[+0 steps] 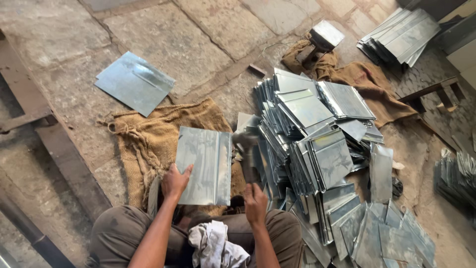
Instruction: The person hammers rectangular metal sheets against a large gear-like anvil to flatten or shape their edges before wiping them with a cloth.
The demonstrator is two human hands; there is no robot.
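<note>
My left hand (pixel 174 181) grips the lower left edge of a shiny rectangular metal sheet (pixel 204 164) with a folded ridge along its right side, held flat over a burlap sack (pixel 163 134). My right hand (pixel 255 202) is closed around the handle of a hammer (pixel 246 151), whose blurred head hovers just right of the sheet's folded edge. I sit with my knees apart, a crumpled white cloth (pixel 217 245) in my lap.
A big heap of similar folded metal sheets (pixel 317 149) spreads to the right. One loose sheet (pixel 134 82) lies on the stone floor at upper left. More stacks sit at upper right (pixel 399 37) and far right (pixel 456 178). A dark metal rail (pixel 59 149) runs along the left.
</note>
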